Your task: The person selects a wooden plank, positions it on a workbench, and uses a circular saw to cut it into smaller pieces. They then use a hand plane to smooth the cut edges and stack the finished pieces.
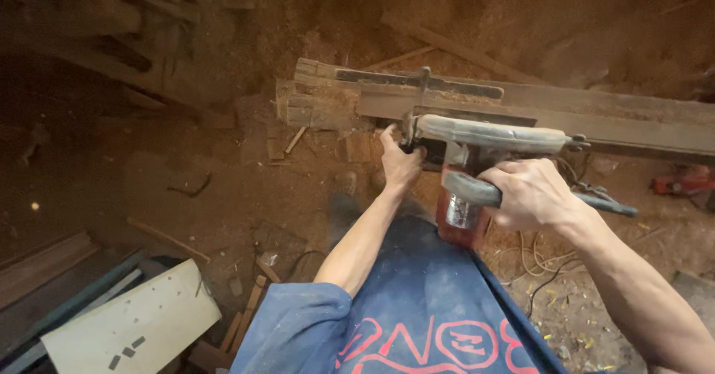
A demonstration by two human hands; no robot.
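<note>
A red, dust-covered power saw [462, 203] with a grey blade guard [491, 132] sits against a long wooden beam [596, 117]. My right hand [530, 194] is closed around the saw's grey rear handle. My left hand [398, 158] is stretched forward and grips the front knob of the saw, next to the sawn end of the beam. A dark metal guide strip [417, 82] with a clamp lies along the top of the beam. My blue shirt fills the bottom of the view.
Sawdust covers the earth floor. Stacked wood blocks [313, 106] support the beam's left end. A pale board [130, 322] and planks lie at lower left. Tangled cord [532, 259] lies at the right, a red tool [685, 182] at the far right. Scrap sticks are scattered about.
</note>
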